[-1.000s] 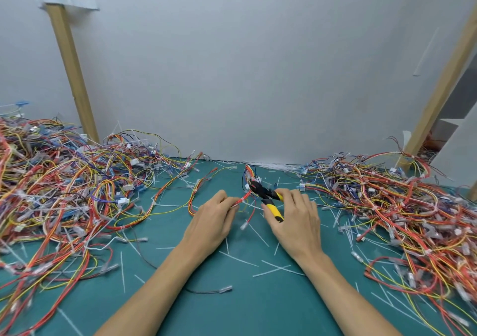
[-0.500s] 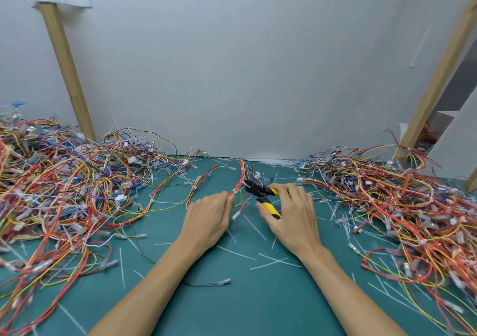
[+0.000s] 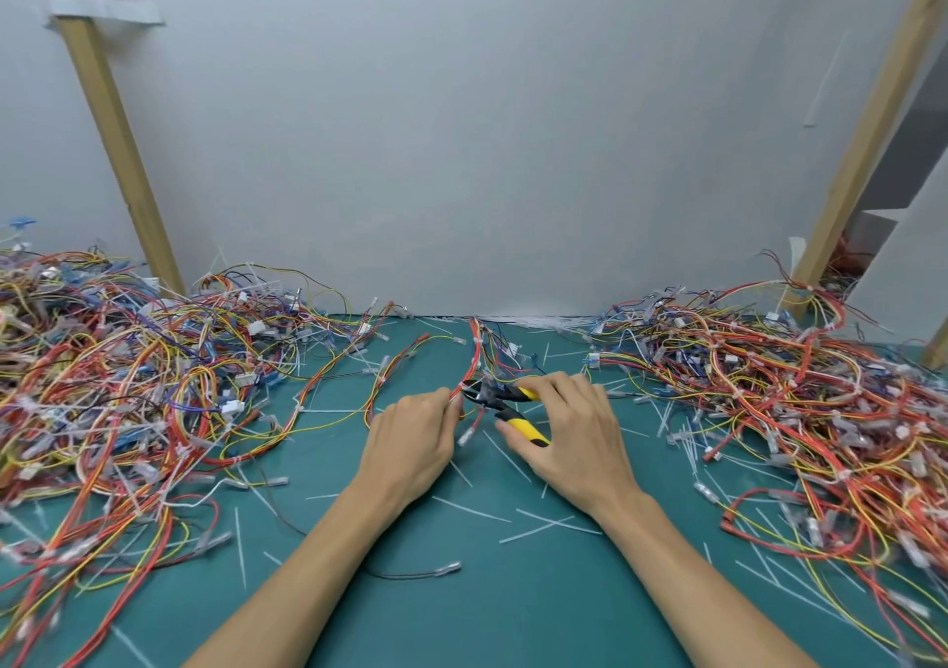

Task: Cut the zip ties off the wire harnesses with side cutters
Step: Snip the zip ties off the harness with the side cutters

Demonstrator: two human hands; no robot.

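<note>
Zip ties [image 3: 476, 342] are your target, and the one in hand sits on the red-and-orange wire harness [image 3: 474, 359], which runs from the far edge of the tabletop [image 3: 513, 611] at 12 o'clock down to your hands in the middle. Your left hand [image 3: 410, 441] has a closed pinch grip on the bundle, just at 9 o'clock of the cutter head. Your right hand [image 3: 579, 436] is wrapped round the yellow handles of the side cutters [image 3: 490, 396]. The handles are spread, so the jaws look partly open, and the black nose is touching the wires. Whether a tie actually lies between the jaws is too small to tell. Pull the harness taut with the pinch, work one jaw tip under the strap only, and squeeze once you are sure no wire is caught. The wires are thin and round with soft coloured insulation that would probably nick easily, while the ties are flat, stiff, whitish plastic strips. Pale straight offcuts [image 3: 533, 529] litter the matte teal surface at 6 o'clock. Tangled heaps of harnesses with small clear and white end fittings rise at 9 o'clock [image 3: 128, 385] and 3 o'clock [image 3: 795, 400], so expect loops to snag.
</note>
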